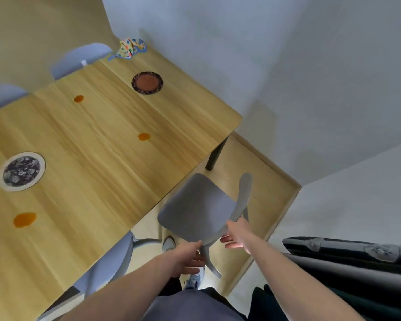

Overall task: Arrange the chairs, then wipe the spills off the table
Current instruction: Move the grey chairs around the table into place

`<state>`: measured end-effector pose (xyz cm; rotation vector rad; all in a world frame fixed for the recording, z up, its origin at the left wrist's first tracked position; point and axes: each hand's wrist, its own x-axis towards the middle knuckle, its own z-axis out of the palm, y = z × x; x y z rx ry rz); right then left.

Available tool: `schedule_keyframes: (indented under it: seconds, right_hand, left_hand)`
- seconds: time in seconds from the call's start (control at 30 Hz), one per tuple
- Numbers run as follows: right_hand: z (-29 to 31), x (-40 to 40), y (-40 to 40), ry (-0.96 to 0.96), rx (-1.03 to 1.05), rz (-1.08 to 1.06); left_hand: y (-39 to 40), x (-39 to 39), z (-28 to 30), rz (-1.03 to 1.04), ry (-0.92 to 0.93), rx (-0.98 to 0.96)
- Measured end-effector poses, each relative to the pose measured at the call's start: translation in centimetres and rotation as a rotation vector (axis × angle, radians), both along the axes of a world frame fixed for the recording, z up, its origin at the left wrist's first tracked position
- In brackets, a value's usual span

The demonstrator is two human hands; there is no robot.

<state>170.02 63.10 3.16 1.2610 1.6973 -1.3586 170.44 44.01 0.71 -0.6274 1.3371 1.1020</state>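
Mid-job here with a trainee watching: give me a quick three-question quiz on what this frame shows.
1. True or false: the patterned cloth is in one of the person's hands.
2. Which thing do both hands touch? A) round coaster B) grey chair C) table
3. Fill in: the orange spills on the table are not yet ____.

Key
1. False: it lies at the table's far corner.
2. B: the left hand grips its seat edge, and the right hand is at its backrest.
3. wiped
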Motion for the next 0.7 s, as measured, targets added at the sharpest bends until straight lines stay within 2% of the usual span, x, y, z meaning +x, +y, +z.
schedule_keyframes:
  seconds: [0.4, 0.7]
  right_hand:
    - [0.0, -7.0, -0.5, 0.02, 0.114, 0.109]
    - [0.7, -9.9, -2.3, 0.083, 0.065, 0.005]
  left_hand:
    - [-2.4, -4.8, -0.8, 0.429, 0.057, -0.074]
    - [-4.1, -8.3, -0.9, 0.548, 0.039, -0.059]
